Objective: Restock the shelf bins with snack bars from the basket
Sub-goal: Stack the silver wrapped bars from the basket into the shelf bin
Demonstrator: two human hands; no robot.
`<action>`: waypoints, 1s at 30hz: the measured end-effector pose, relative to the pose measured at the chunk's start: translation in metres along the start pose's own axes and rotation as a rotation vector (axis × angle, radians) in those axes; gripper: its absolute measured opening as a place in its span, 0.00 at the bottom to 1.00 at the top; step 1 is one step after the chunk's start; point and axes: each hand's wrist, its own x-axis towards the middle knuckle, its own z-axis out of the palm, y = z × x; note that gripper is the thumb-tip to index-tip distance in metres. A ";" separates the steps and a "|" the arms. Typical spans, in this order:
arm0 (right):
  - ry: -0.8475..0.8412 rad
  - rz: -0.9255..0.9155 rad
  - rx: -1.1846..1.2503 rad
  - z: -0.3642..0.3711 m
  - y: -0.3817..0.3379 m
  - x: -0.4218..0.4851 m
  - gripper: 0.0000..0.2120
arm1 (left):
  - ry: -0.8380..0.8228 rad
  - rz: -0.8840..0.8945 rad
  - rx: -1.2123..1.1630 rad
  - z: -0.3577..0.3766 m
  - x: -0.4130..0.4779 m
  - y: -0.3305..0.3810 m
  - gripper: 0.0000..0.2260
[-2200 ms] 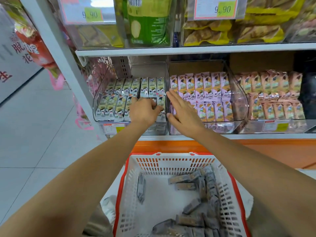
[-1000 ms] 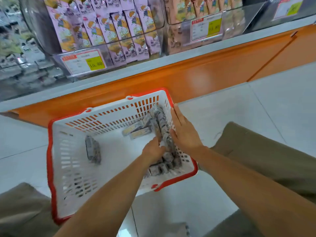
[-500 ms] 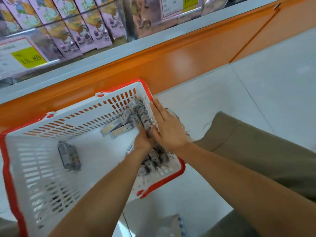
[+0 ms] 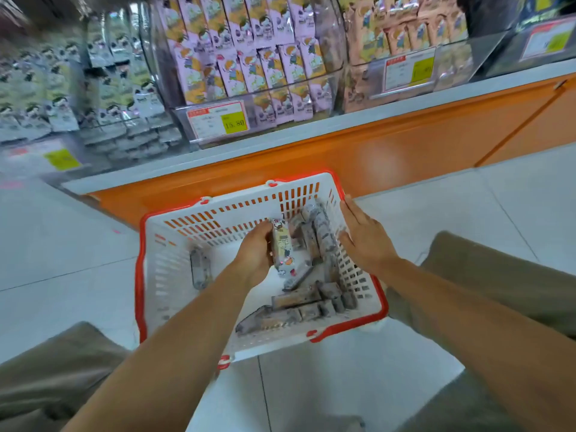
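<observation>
A white basket with a red rim sits on the floor below the shelf. Several grey snack bars lie along its right side, and one lies apart at the left. My left hand grips a small stack of snack bars, lifted above the basket floor. My right hand rests with straight fingers on the basket's right wall, beside the bars piled there. Above, a clear bin of grey-green bars stands left of a bin of pink bars.
An orange shelf base runs behind the basket. A third bin of peach packs stands at the right, with price tags on the bin fronts. My knees in khaki trousers flank the basket on the pale tiled floor.
My hands left the shelf bins and went down into the basket. My left hand has gathered bars and lifted them; my right hand stays flat at the basket's right wall.
</observation>
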 end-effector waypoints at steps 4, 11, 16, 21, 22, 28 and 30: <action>-0.071 0.080 -0.040 -0.017 -0.023 0.005 0.30 | -0.034 -0.005 -0.160 -0.022 -0.034 0.015 0.15; -0.079 -0.114 0.037 -0.041 -0.098 0.013 0.28 | 0.041 0.193 -0.099 -0.050 -0.077 0.038 0.08; -0.090 -0.188 0.093 -0.049 -0.141 0.003 0.25 | 0.222 0.369 -0.010 -0.065 -0.096 0.050 0.09; -0.049 -0.249 0.123 -0.071 -0.162 0.000 0.23 | 0.362 0.576 0.159 -0.077 -0.118 0.072 0.09; -0.028 -0.269 0.119 -0.078 -0.167 0.002 0.23 | 0.382 0.610 0.196 -0.079 -0.123 0.078 0.09; 0.179 -0.391 0.229 -0.126 -0.200 0.021 0.18 | 0.467 0.757 0.009 -0.084 -0.158 0.130 0.11; 0.253 -0.431 0.281 -0.138 -0.210 0.030 0.17 | 0.479 0.792 -0.078 -0.086 -0.165 0.148 0.10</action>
